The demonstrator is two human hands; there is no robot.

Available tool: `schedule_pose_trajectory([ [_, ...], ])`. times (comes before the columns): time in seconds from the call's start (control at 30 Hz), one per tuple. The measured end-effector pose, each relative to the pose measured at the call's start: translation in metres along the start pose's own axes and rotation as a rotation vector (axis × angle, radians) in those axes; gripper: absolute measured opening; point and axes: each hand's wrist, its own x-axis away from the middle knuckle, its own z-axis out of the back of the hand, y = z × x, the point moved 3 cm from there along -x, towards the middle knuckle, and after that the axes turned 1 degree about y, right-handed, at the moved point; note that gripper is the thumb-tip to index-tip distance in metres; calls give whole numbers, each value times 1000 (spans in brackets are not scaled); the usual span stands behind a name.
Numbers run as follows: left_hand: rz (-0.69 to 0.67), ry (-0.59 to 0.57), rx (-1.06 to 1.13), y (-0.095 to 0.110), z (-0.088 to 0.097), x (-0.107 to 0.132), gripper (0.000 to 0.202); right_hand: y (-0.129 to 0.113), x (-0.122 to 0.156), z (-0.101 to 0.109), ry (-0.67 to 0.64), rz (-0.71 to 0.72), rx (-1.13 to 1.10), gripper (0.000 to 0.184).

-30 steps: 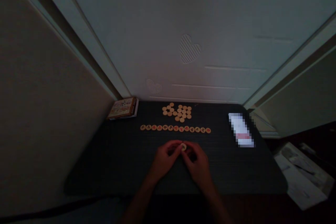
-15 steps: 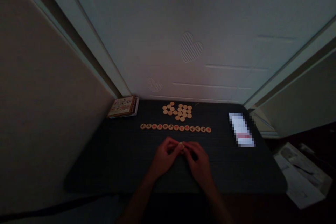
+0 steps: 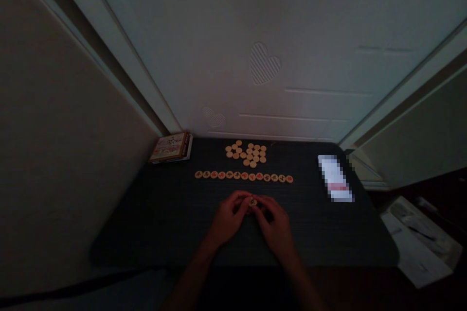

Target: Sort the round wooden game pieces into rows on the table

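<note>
Between the fingertips of both hands is a round wooden Chinese chess piece (image 3: 253, 201), its dark character turned up toward me. My left hand (image 3: 230, 214) pinches it from the left, and my right hand (image 3: 273, 216) grips it from the right. Just beyond the hands, a straight row of Chinese chess pieces (image 3: 237, 175) lies face up, some marked in red and some in black. Farther back sits a loose cluster of plain-looking pieces (image 3: 250, 153), no characters visible on them.
The dark table (image 3: 153, 223) has rounded corners and meets a white panel (image 3: 219, 48) at the back. Stacked books or boxes (image 3: 170, 147) sit at the back left. A pixelated bright phone-like object (image 3: 335, 178) lies on the right. Beyond the table's right edge is an open white box (image 3: 419, 243).
The piece between my fingers has been tilted so that its marked face now shows. Both hands stay in nearly the same place, and the row and cluster are unchanged.
</note>
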Motion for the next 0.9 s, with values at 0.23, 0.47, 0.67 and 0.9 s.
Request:
schedule_pose_trajectory([
  [0.23,3,-67,-3,-1,-1,1,30,2,0,1,4,-32,-12,26],
  [0.47,2,-55,-29,-3,-2,2,32,1,0,1,17,7,5,26],
  [0.67,-35,-25,-63,-1,-1,3,28,1,0,-1,-22,56,18,29],
  [0.9,-48,-49,-87,1,-1,4,27,-1,5,-2,48,97,108,27],
])
